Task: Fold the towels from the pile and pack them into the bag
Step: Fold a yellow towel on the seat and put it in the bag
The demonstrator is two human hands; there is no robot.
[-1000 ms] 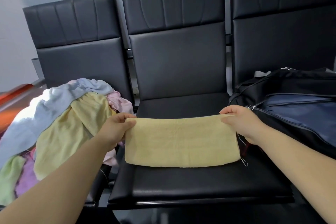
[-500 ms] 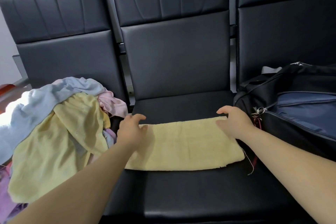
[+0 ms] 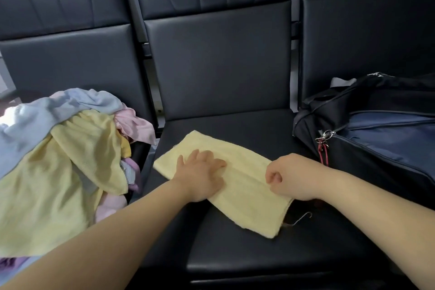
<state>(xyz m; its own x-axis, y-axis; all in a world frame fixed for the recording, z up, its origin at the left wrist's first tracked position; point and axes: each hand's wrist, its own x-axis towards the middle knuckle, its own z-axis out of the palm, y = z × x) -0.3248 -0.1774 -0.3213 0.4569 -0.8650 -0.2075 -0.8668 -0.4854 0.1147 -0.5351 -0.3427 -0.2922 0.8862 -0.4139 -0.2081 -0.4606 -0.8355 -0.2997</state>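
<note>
The yellow towel (image 3: 247, 193) lies on the middle seat (image 3: 235, 254) as a long, narrow band. It is already folded over on itself and set askew, one short end toward the seat's back left and the other toward its front right. Its surface is soft and faintly ribbed, with a shallow crease running along its length. A loose thread curls out from the end nearer the seat's front.

The left hand (image 3: 200, 176) rests flat on the towel's middle, palm down, fingers straight and slightly spread, gripping nothing. The right hand (image 3: 294, 176) sits at the towel's long edge on the seat's right side, fingers curled tight against the thumb and pinching the cloth there.

On the seat to the left of the middle seat is the pile (image 3: 58, 160) — yellow, pale blue, pink and a scrap of purple, all crumpled. On the seat to the right stands the bag (image 3: 376, 143), black with a blue panel; metal zipper pulls and a red tag hang at its near corner.

The frame cuts off the pile and the bag at either side — whether the bag's main opening is unzipped cannot be made out. The right hand hides the towel's edge beneath it.
</note>
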